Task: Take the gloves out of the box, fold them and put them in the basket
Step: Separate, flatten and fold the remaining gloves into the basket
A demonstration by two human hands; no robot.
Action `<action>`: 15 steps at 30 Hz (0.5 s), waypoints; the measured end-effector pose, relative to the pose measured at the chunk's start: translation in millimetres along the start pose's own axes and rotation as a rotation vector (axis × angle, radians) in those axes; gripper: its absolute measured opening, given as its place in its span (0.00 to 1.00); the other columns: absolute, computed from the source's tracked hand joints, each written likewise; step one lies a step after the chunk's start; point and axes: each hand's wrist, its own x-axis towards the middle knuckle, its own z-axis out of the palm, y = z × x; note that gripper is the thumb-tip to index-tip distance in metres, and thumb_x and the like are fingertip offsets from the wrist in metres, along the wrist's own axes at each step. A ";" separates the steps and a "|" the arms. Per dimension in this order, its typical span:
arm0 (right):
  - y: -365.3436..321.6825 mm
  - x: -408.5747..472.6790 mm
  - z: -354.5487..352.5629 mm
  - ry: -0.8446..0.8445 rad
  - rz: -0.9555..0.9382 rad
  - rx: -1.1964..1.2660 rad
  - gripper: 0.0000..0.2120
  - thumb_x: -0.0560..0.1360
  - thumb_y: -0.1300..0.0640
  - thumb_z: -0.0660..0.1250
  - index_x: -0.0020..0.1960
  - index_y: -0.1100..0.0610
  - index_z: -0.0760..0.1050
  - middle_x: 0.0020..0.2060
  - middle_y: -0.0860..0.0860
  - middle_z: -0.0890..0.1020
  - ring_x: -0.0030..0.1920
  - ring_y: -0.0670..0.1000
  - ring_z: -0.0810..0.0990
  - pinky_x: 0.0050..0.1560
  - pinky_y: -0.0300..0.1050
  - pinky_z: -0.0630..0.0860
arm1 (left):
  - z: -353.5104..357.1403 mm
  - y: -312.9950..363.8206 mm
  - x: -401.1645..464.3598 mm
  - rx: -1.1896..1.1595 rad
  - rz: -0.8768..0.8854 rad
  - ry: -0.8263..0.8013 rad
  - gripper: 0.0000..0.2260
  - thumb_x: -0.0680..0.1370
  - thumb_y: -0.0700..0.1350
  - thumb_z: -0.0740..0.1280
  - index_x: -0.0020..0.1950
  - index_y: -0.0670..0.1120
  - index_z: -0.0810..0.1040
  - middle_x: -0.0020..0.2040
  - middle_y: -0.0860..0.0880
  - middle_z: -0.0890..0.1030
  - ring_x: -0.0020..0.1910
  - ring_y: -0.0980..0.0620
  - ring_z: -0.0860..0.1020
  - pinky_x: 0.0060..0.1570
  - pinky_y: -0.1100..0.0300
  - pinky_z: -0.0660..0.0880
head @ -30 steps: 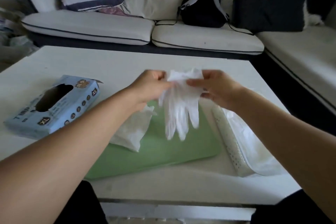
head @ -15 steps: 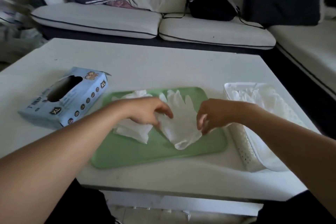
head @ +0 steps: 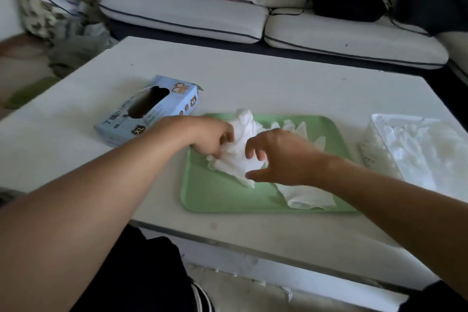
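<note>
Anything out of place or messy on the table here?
Nothing damaged or spilled. The gloves on the green tray lie crumpled, not yet folded, one near its front edge. The glove box sits askew to the tray.

Blue glove box (head: 149, 111), near left edge of tabletop (head: 278, 83): "XL" in dark badge on front face toward near end, "XL" again in round dark badge on top face toward far end. Line of larger characters along front face too blurred to read. No other legible text.
</note>
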 end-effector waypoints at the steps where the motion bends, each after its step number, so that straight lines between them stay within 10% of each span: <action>1: -2.3 4.2 12.3 0.024 0.008 0.021 0.17 0.70 0.40 0.75 0.54 0.47 0.78 0.47 0.43 0.78 0.47 0.48 0.77 0.49 0.46 0.75 | -0.3 -0.6 0.6 -0.028 0.018 -0.001 0.23 0.79 0.45 0.71 0.73 0.53 0.70 0.65 0.54 0.76 0.54 0.52 0.76 0.51 0.59 0.73; 10: -3.0 36.7 29.4 0.191 0.212 0.617 0.03 0.74 0.58 0.75 0.45 0.57 0.86 0.32 0.42 0.82 0.31 0.37 0.78 0.38 0.30 0.73 | -14.2 -7.7 -6.5 -0.034 -0.010 0.022 0.28 0.80 0.38 0.64 0.78 0.54 0.62 0.69 0.52 0.73 0.60 0.47 0.77 0.57 0.50 0.78; 15: 3.5 29.5 -38.5 0.313 0.304 1.464 0.05 0.80 0.62 0.66 0.47 0.61 0.79 0.42 0.56 0.82 0.39 0.54 0.82 0.43 0.47 0.83 | -33.9 -21.6 -16.6 -0.148 -0.155 0.192 0.33 0.77 0.32 0.55 0.79 0.52 0.53 0.70 0.49 0.68 0.60 0.44 0.74 0.40 0.56 0.73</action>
